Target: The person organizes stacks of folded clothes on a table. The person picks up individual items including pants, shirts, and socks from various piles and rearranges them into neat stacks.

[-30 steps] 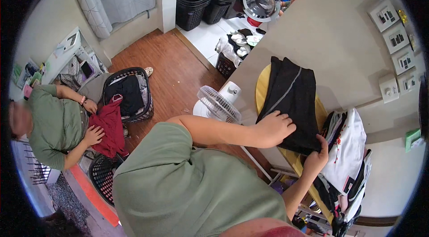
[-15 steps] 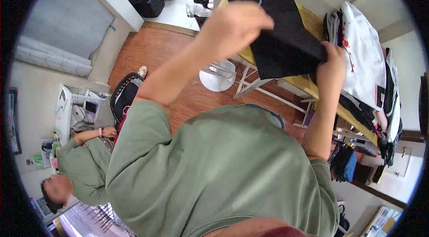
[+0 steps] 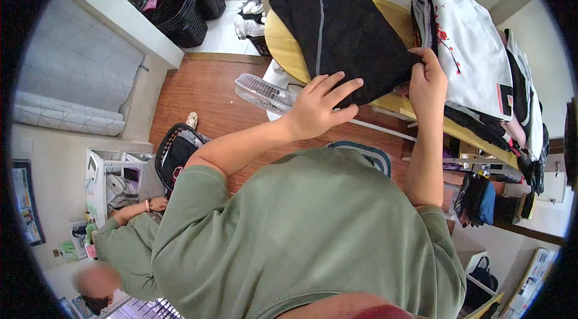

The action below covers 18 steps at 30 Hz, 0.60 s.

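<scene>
A folded black garment (image 3: 361, 30) with a grey stripe down one side lies on the yellow wooden table (image 3: 280, 42); whether it is trousers or a top I cannot tell. My left hand (image 3: 322, 105) rests on its near edge, fingers spread over the cloth. At the garment's right corner my right hand (image 3: 428, 81) is closed, pinching the fabric between thumb and fingers. Just right of that hand sits a stack topped by a white garment (image 3: 478, 57) with a red flower print.
A fan (image 3: 265, 93) stands on the wood floor beside the table's left end. Black laundry baskets (image 3: 180, 21) are in the doorway beyond. To my left a person (image 3: 129, 244) in a green shirt sits near a black bag (image 3: 171, 150). More clothes hang off the table's right end.
My left hand has come down from above the garment onto its near edge. The black garment now lies flatter on the table, while my right hand keeps its corner.
</scene>
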Each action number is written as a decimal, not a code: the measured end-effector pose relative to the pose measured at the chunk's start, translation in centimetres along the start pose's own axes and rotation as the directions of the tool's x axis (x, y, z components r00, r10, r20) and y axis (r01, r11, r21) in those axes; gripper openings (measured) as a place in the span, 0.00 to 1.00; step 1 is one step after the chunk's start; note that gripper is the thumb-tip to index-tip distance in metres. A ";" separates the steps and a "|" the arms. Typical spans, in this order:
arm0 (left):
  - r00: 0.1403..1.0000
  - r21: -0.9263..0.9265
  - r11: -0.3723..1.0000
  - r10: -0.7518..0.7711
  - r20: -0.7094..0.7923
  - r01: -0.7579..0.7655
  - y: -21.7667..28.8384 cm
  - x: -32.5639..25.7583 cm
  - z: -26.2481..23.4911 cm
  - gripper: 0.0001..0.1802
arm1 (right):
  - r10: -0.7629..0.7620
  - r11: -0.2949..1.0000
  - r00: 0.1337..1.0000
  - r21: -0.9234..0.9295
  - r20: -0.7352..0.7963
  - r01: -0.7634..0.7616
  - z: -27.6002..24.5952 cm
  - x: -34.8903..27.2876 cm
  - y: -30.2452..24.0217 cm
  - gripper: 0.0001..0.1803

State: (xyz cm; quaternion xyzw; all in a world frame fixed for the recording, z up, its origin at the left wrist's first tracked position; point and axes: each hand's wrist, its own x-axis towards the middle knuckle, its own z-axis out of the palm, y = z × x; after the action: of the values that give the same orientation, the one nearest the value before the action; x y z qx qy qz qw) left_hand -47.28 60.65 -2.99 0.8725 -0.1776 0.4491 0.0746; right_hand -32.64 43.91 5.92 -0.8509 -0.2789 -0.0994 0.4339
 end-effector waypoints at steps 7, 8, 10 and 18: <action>0.996 -0.082 0.994 -0.070 -0.053 0.066 -0.5 -1.0 1.2 0.08 | -0.045 0.999 0.995 -0.027 -0.090 0.043 -0.4 -0.2 0.0 0.11; 0.997 -0.095 0.993 -0.070 -0.039 0.066 -0.7 -1.2 1.1 0.08 | -0.086 0.993 0.990 -0.089 -0.108 0.077 -0.6 -0.3 0.0 0.10; 0.997 -0.118 0.990 -0.075 -0.035 0.070 -1.0 -1.5 0.7 0.07 | -0.102 0.989 0.989 -0.121 -0.108 0.089 -1.1 -0.5 0.0 0.11; 0.980 0.019 0.988 -0.151 -0.129 0.155 -5.4 3.3 -6.6 0.14 | -0.610 0.775 0.787 -0.280 -0.095 0.567 -5.0 1.9 -2.6 0.09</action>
State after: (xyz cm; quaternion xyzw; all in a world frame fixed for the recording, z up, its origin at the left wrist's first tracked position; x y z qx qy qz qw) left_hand -48.46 66.75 3.68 0.8541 -0.0984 0.4992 0.1074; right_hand -32.18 41.88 11.47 -0.7529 -0.4777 -0.3394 0.2997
